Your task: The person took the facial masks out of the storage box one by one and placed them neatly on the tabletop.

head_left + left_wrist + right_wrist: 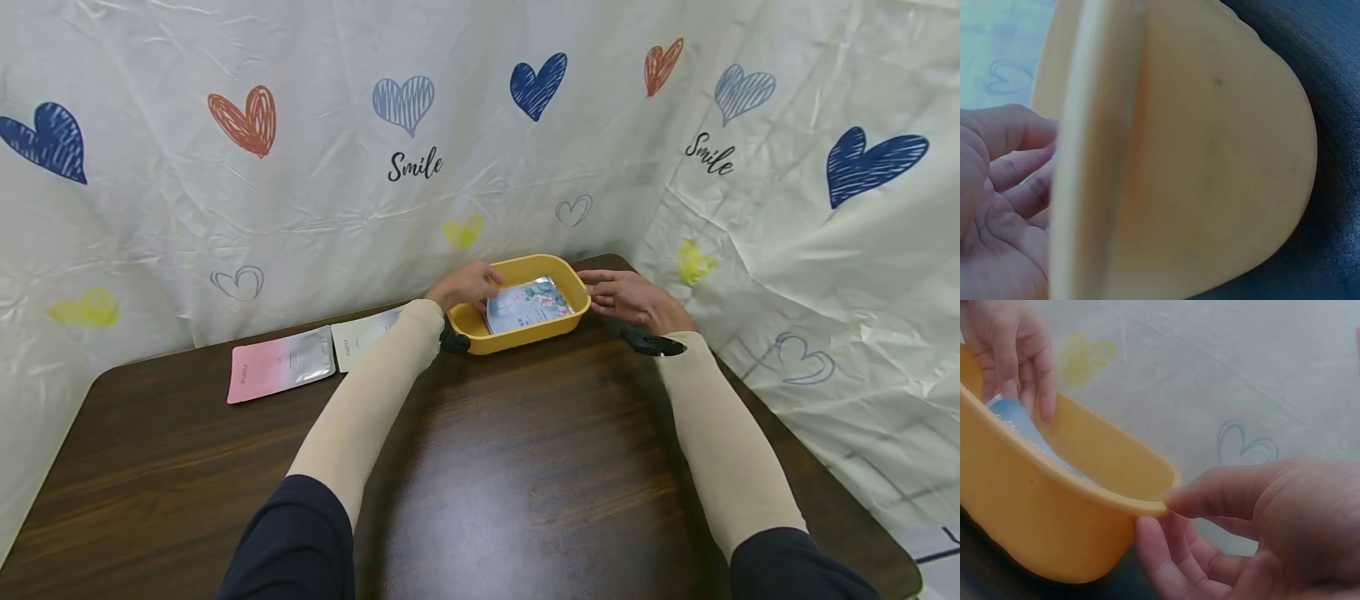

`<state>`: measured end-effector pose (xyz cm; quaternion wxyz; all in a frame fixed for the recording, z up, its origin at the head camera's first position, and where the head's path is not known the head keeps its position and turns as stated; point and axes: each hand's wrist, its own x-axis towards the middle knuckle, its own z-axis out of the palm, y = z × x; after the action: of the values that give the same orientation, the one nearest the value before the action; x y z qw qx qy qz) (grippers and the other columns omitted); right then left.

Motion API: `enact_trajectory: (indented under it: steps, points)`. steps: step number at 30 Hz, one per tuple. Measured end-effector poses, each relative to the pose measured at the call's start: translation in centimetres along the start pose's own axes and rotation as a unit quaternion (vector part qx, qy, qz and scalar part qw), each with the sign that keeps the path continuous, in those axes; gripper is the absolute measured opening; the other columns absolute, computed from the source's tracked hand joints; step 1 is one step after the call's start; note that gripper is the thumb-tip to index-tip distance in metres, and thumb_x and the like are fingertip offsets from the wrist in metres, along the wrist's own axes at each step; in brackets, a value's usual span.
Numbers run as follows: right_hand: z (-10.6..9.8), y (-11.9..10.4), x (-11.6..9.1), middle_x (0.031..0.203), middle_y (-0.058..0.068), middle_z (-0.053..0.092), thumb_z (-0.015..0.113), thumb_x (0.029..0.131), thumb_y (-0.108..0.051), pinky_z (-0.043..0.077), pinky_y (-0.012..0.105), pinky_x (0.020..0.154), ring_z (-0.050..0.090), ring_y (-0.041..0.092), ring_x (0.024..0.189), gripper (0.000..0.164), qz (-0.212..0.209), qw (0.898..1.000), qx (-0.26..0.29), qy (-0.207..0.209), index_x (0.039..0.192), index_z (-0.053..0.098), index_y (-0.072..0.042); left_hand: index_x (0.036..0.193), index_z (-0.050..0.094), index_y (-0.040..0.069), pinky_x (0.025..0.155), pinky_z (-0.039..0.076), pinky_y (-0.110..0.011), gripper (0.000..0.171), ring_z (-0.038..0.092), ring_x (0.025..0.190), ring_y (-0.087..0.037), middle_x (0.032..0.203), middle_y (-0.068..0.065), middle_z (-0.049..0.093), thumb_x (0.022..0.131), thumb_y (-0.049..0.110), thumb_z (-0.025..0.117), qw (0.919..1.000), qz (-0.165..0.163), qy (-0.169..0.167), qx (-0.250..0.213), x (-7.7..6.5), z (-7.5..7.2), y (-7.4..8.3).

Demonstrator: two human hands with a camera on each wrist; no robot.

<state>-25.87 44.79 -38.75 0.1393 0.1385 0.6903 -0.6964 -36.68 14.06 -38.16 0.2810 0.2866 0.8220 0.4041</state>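
Note:
A yellow plastic bin point(517, 342) stands near the table's back edge. Inside it lies a light blue, flower-printed sachet point(528, 305), which looks like a face-mask packet. My left hand point(467, 285) reaches over the bin's left end. In the right wrist view its thumb and fingers pinch the raised near end of the sachet point(1025, 428). From the other side, my right hand point(1260, 528) pinches the bin's rim between thumb and fingers. The bin's wall fills much of the left wrist view and hides the left fingertips there.
Left of the bin, a pink and silver sachet point(281, 365) lies flat on the dark wooden table point(510, 467). Beside it is a pale green sachet point(356, 340), partly covered by the left forearm. A white curtain point(322, 200) with printed hearts hangs behind and to the right.

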Motion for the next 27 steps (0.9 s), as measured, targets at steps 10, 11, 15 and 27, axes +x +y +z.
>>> enact_trajectory:
  steps: [10,11,15,27]
  points:
    - [-0.05,-0.12,-0.11,0.120,0.005,0.072,0.055,0.103,-0.004,0.060,0.026,0.084,0.069,0.015,0.093,0.053,0.005,1.000,0.013,-0.009,0.154,0.042,-0.008,0.137,0.062,0.000,0.084,0.060,-0.033,0.039,0.058,0.113,-0.024,0.139,-0.014,0.060,0.099,0.000,0.055,0.9999,0.001,-0.005,-0.011,0.26,0.08,-0.08]
    - [-0.05,-0.13,-0.12,0.119,0.005,0.073,0.055,0.103,-0.003,0.060,0.026,0.083,0.070,0.015,0.092,0.053,0.004,1.000,0.015,-0.010,0.154,0.041,-0.007,0.136,0.063,0.001,0.083,0.060,-0.034,0.037,0.058,0.113,-0.024,0.138,-0.014,0.060,0.100,0.000,0.055,0.9998,-0.001,-0.005,-0.017,0.30,0.07,-0.08]
    - [-0.04,-0.13,-0.06,0.116,0.004,0.074,0.054,0.103,-0.002,0.060,0.025,0.081,0.070,0.014,0.090,0.053,0.001,1.000,0.016,-0.016,0.154,0.040,-0.005,0.132,0.066,0.000,0.085,0.061,-0.038,0.033,0.060,0.112,-0.026,0.133,-0.015,0.061,0.101,0.002,0.056,0.9989,-0.008,-0.007,-0.046,0.14,0.01,0.04]
    - [-0.09,-0.17,-0.04,0.109,0.001,0.075,0.053,0.104,-0.002,0.059,0.029,0.087,0.070,0.012,0.088,0.053,0.001,1.000,0.010,-0.014,0.155,0.038,-0.002,0.133,0.065,0.005,0.087,0.060,-0.045,0.033,0.064,0.100,-0.025,0.129,-0.013,0.061,0.101,0.002,0.058,0.9977,0.002,-0.014,-0.066,-0.11,0.33,0.22]
